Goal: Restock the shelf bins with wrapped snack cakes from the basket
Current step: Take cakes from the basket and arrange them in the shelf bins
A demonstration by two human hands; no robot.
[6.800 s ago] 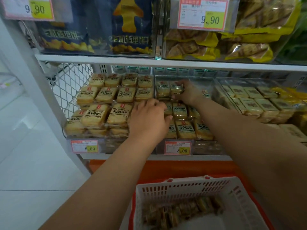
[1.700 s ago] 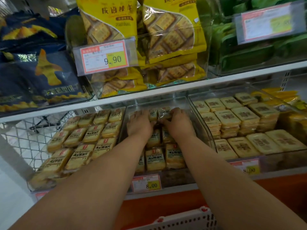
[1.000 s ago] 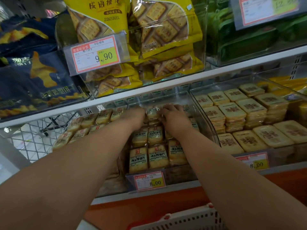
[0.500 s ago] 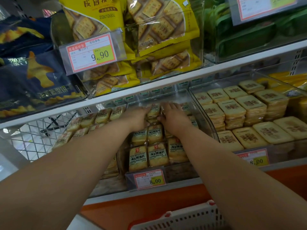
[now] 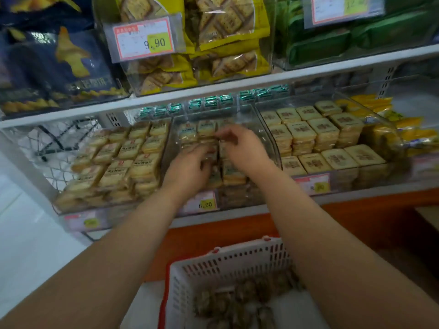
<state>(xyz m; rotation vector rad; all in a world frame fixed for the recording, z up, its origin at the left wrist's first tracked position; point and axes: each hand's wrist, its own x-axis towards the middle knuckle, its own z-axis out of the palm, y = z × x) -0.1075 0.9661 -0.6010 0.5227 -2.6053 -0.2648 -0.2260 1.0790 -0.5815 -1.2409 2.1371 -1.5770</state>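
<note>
The clear middle bin (image 5: 269, 141) on the lower shelf holds rows of wrapped snack cakes (image 5: 206, 127). Both my hands hover over them, blurred by motion. My left hand (image 5: 190, 168) is low over the front rows, its fingers loosely curled down and touching the wrappers. Slightly farther back, my right hand (image 5: 242, 147) has relaxed fingers pointing left, and I see nothing held in it. Below the shelf stands the white basket (image 5: 228, 260) with a red rim; several wrapped cakes (image 5: 237, 302) lie in its bottom.
A left bin (image 5: 123, 162) with similar cakes stands beside a wire mesh side panel. A right bin (image 5: 318, 134) holds stacks of pale cakes, with yellow packets beyond. Bagged biscuits (image 5: 221, 32) and price tags fill the shelf above. White floor lies at left.
Both hands have drawn back from the rear of the middle bin toward its front. The view has tilted down, so the basket and its cakes now show.
</note>
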